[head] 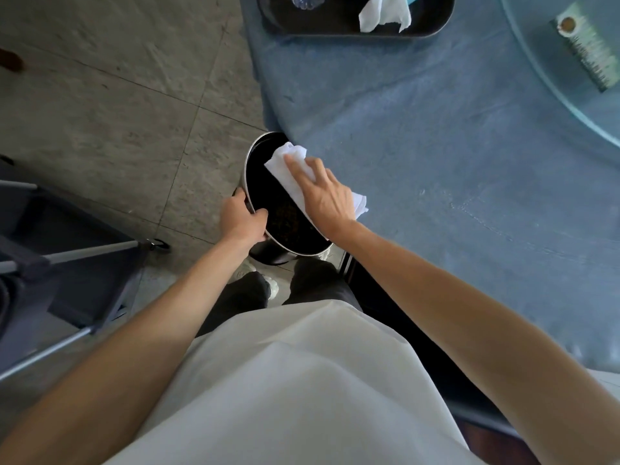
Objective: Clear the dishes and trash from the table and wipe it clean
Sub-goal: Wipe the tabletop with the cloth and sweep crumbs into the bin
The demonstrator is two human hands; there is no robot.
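At frame centre, the left hand [242, 219] has its grip curled on the rim of a dark bin [268, 182] just beside the blue bench [436, 162]; the right hand [325, 193] presses a white cloth [288, 162] at the bench edge over the bin, fingers fairly straight. A black tray [429, 25] sits at the top.

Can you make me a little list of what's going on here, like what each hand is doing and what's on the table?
left hand: left hand grips the rim of the black bin at the table's edge
right hand: right hand presses a white cloth at the table's edge, over the bin
bin contents: dark crumbs
table: blue tablecloth
on the table: black tray with a crumpled napkin
further right: glass turntable with a green packet on it
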